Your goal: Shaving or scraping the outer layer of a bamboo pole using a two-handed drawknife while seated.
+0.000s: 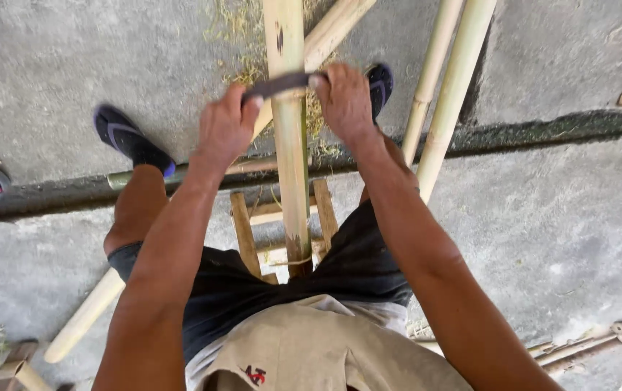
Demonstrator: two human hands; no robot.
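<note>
two hands, left hand (225, 127) and right hand (343, 98), fingers clamped on flat dark blade (278, 85) across smooth round bamboo pole (290, 159).

No packages, signs or screens in view. Only possible label-like mark: small red-and-black emblem (256, 375) printed on tan shirt (311, 347), low on front near bottom edge of view; too small and blurred to make out shape.

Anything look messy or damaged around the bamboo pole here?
Pale shavings lie scattered on the concrete floor beyond the hands. The bamboo pole has a dark blemish near its top; both hands hold a blade across it.
</note>
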